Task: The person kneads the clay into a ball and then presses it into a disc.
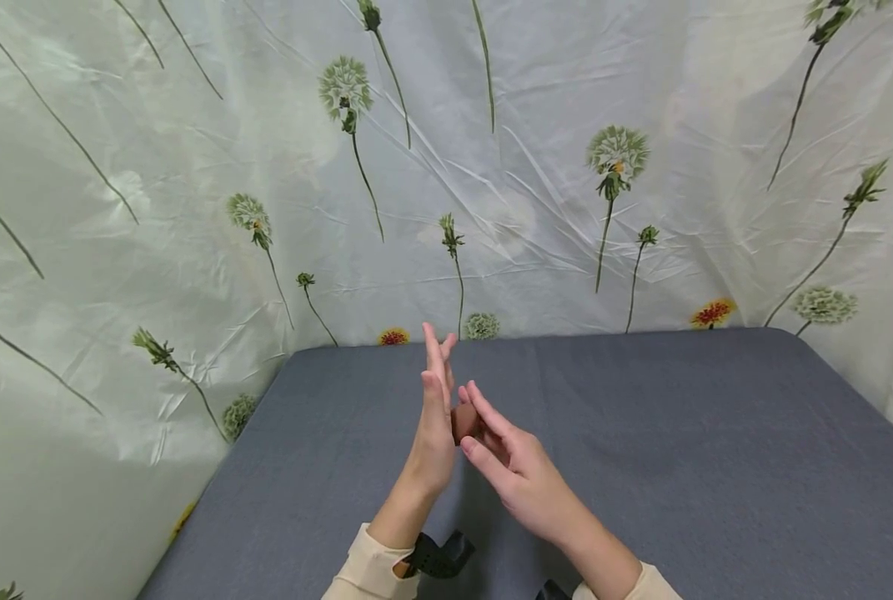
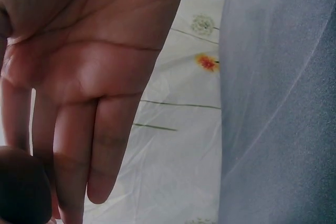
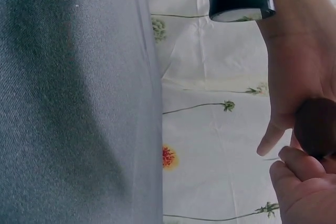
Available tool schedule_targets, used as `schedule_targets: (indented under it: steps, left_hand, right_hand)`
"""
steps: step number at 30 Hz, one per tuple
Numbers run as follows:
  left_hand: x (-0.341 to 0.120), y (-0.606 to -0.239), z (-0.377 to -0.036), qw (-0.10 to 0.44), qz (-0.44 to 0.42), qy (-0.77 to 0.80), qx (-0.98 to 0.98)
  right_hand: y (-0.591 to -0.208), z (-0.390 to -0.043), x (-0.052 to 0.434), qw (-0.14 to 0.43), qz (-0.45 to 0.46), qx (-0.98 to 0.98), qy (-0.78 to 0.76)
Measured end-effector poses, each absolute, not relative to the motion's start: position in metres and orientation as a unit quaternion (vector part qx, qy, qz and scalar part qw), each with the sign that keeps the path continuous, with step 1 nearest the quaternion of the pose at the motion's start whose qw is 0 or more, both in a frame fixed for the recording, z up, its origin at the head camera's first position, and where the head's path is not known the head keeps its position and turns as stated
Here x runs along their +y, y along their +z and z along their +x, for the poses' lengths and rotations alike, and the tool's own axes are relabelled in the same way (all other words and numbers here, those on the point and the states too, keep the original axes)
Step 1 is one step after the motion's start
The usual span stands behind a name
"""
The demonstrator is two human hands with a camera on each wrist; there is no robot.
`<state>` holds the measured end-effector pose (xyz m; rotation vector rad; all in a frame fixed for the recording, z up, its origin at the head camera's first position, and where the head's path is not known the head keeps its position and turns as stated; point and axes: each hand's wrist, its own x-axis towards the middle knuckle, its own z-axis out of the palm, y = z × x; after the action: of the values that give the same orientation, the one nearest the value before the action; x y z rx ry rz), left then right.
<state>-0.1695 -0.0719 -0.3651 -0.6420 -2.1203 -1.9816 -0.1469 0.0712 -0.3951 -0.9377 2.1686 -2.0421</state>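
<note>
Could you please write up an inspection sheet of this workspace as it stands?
Surface: grey cloth-covered table.
Job's things: small brown lump between the two palms.
Clutter: nothing seen.
Hands: left hand upright with straight fingers; right hand flat against it, fingers straight, pressing the lump.
Cables: nothing seen; dark wrist strap on the left arm.
Surroundings: creased white dandelion-print sheet behind and to both sides.

A slate-grey tabletop [image 1: 641,433] sits before a white backdrop sheet [image 1: 191,208] printed with green dandelion stems, pale seed heads and small red-and-yellow flowers. A small reddish-brown object [image 1: 464,422], possibly a ball, shows between the hands. Cream sleeve cuffs [image 1: 363,571] and a black wrist strap [image 1: 438,557] appear below.
</note>
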Motion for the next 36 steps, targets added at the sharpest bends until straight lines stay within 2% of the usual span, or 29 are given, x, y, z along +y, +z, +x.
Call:
schedule_targets:
  steps: [12, 26, 36]
  left_hand:
    - [-0.072, -0.37, -0.172, 0.049, -0.228, -0.669, -0.706]
    - [-0.081, -0.376, -0.175, 0.052, -0.207, -0.66, -0.72]
    - [-0.108, -0.387, -0.176, 0.017, -0.2, -0.657, -0.727]
  right_hand:
    - [-0.398, -0.154, 0.078, -0.089, -0.291, 0.729, -0.613]
    - [-0.398, -0.158, 0.105, -0.087, -0.231, 0.776, -0.58]
    - [-0.409, -0.161, 0.138, -0.085, -0.184, 0.807, -0.555]
